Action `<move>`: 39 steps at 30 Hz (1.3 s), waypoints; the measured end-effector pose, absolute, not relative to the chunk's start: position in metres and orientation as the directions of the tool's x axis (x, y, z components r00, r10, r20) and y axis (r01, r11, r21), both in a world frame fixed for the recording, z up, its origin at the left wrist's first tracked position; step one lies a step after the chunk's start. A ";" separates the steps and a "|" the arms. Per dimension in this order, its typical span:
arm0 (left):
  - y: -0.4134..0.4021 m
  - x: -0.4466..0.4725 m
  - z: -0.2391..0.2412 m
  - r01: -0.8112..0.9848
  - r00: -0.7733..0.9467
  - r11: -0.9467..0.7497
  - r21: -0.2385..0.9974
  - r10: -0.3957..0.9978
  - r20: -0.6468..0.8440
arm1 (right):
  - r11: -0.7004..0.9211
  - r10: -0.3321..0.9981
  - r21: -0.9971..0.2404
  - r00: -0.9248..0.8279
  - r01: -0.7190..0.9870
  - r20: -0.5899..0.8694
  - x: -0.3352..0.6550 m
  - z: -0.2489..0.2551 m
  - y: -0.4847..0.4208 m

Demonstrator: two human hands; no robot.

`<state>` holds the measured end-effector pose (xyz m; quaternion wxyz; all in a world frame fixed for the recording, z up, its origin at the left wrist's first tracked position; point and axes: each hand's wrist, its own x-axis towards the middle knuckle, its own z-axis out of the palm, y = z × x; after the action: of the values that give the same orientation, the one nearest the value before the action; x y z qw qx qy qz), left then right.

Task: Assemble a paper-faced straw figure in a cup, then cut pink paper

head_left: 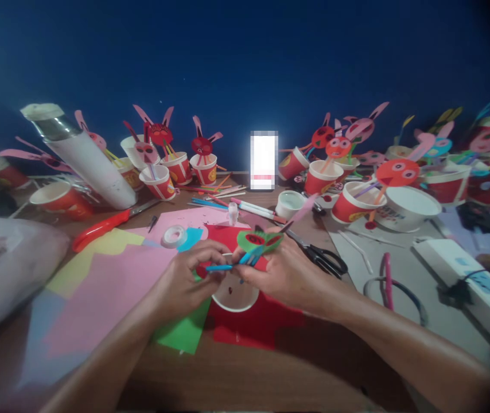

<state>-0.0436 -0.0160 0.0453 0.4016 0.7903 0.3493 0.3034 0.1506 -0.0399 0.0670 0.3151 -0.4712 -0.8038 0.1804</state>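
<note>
My right hand is closed around a green paper face with red eyes and a pink ear, with blue straws at its lower side. My left hand pinches the end of a blue straw that reaches across to the right fingers. Right below both hands stands a white paper cup, partly hidden by them, with a small dark spot inside. It rests on red paper, beside green paper.
Several red cups with paper animal faces line the back, including an orange face. Black scissors lie right of my hands, near a power strip. A red-handled knife, tape roll and pink paper lie left.
</note>
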 end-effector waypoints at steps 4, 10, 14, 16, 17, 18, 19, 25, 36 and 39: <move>-0.012 -0.048 0.036 0.319 0.543 -0.377 0.869 0.825 0.158 | 0.508 0.860 -0.492 -0.380 0.707 0.342 0.149 0.066 -0.041; -0.009 -0.059 0.037 0.239 0.665 -0.372 0.897 0.736 0.128 | 0.562 0.799 -0.388 -0.358 0.730 0.483 0.148 0.060 -0.041; -0.007 -0.069 0.043 0.272 0.749 -0.423 0.864 0.657 0.086 | 0.559 0.785 -0.345 -0.346 0.754 0.514 0.147 0.060 -0.042; -0.006 -0.072 0.043 0.319 0.744 -0.439 0.840 0.665 0.065 | 0.540 0.804 -0.354 -0.344 0.763 0.484 0.146 0.063 -0.044; -0.005 -0.073 0.043 0.340 0.735 -0.438 0.832 0.676 0.055 | 0.531 0.816 -0.363 -0.347 0.766 0.462 0.146 0.065 -0.045; -0.005 -0.072 0.042 0.355 0.726 -0.431 0.830 0.686 0.046 | 0.520 0.828 -0.370 -0.348 0.770 0.440 0.145 0.067 -0.047; -0.005 -0.072 0.042 0.361 0.717 -0.424 0.830 0.695 0.043 | 0.503 0.842 -0.376 -0.343 0.779 0.416 0.145 0.070 -0.049; -0.009 -0.063 0.045 0.361 0.703 -0.434 0.825 0.708 0.065 | 0.453 0.889 -0.388 -0.377 0.803 0.259 0.147 0.081 -0.056; -0.013 -0.061 0.048 0.410 0.657 -0.353 0.841 0.754 -0.004 | 0.518 0.853 -0.463 -0.474 0.720 0.217 0.147 0.079 -0.058; -0.015 -0.059 0.050 0.408 0.620 -0.326 0.853 0.785 0.004 | 0.518 0.854 -0.454 -0.471 0.725 0.222 0.147 0.078 -0.059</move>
<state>-0.0591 -0.0150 0.0498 0.4391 0.7855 0.3795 0.2147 0.1468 -0.0588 0.0776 0.2144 -0.4676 -0.8443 0.1500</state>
